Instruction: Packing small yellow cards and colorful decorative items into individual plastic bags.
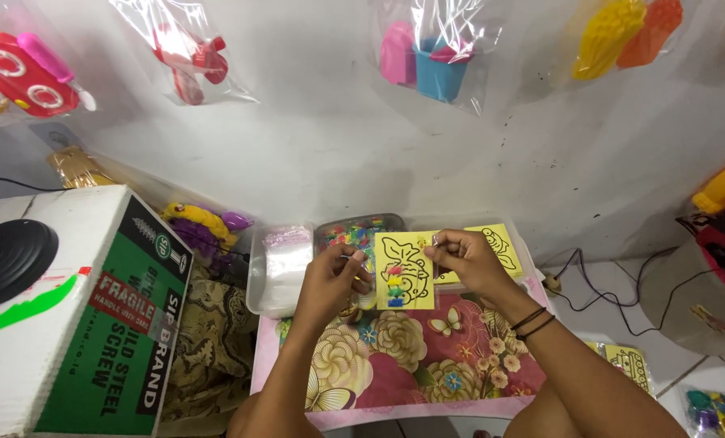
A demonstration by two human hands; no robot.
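A: Two hands are seen over the small floral table (427, 357), and one yellow card (405, 270) with a black outline drawing is held up between them.

B: How is the card gripped?

A: Its upper right corner is pinched by the right hand (464, 258), thumb and forefinger closed on the edge. The card's left edge is met by the left hand (334, 280), whose fingers are curled together around something thin; whether a small stick or only the card edge is clamped there cannot be told.

B: And where is the card in relation to the rest?

A: It is held above the far end of the table, in front of a tray of coloured bits (354, 235). A stack of similar yellow cards (500, 243) lies just behind it, and a clear box of small plastic bags (285, 264) sits to the left. Four small coloured blocks are seen down the card's lower middle.

B: What would be judged good handling here?

A: The card is best kept taut and level by the right pinch, so the surface is not bent. Fine work by the left fingertips would be steadied if the wrists were rested on the table.
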